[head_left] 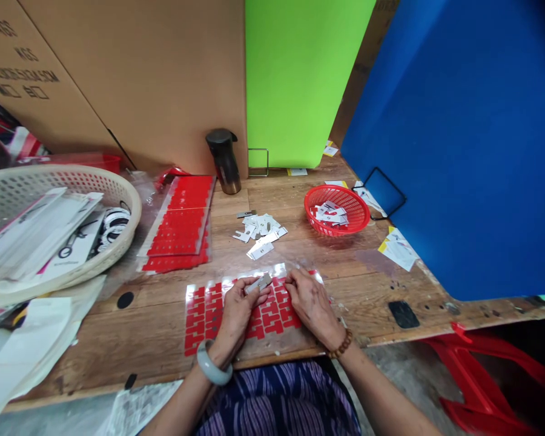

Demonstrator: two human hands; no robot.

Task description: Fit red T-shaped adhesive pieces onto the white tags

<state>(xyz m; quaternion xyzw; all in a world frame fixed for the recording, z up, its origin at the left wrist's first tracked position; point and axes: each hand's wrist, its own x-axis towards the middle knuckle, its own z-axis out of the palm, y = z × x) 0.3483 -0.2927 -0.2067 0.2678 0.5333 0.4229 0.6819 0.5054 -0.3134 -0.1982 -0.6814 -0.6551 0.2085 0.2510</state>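
Observation:
A small flat metal plate point(260, 283) is pinched between the thumb and fingers of my left hand point(237, 312), its far end sticking out to the right. Under both hands lies a clear sheet of red stickers point(200, 321) with rows of cut shapes. My right hand point(312, 303) rests at the sheet's upper right part, fingers curled and fingertips pressed together on it; what is between them is hidden. Beyond the hands is a loose pile of similar metal plates point(263, 230). A red plastic basket point(363, 221) to the right of the pile holds more plates.
Stacked red sticker sheets point(181, 212) lie left of the pile. A large white basket point(134, 224) with printed cards stands at far left. A dark tumbler point(227, 163), green panel point(300, 85) and blue panel point(458, 151) line the back. A red stool point(476, 375) stands at lower right.

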